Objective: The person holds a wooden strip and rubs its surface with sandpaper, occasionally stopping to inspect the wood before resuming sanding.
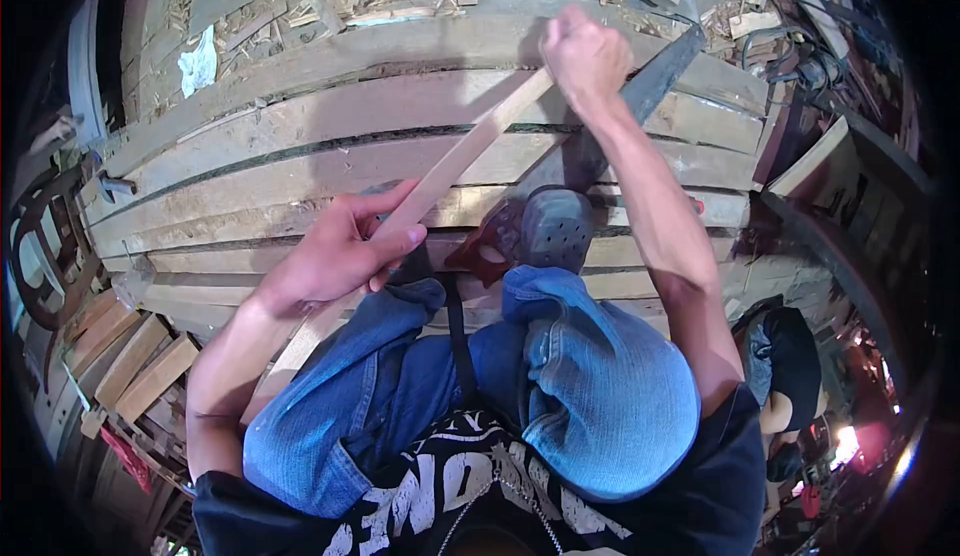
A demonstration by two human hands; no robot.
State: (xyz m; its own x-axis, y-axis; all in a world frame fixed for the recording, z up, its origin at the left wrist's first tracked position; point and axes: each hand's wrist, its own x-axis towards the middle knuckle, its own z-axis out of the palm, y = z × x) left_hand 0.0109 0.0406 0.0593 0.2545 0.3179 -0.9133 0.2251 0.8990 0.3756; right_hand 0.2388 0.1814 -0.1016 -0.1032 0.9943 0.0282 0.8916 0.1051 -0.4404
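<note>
A long, narrow wooden strip (450, 168) runs diagonally over my lap and the plank surface. My left hand (345, 246) grips its lower middle, with the thumb on top and fingers beneath. At the strip's upper end, my right hand (588, 56) is closed round it, slightly blurred. A handsaw lies beneath my right forearm, its dark blade (665, 74) pointing to the upper right and its reddish-brown handle (490, 246) near my knees. Beside that handle is my grey perforated shoe (557, 228).
Wooden planks (240, 171) with gaps form the surface. Wood scraps (290, 16) and shavings litter the top. A white cloth (197, 61) lies upper left. Cut wood blocks (155, 376) are stacked lower left. Cables and a tool (815, 71) sit upper right; another person (790, 376) is lower right.
</note>
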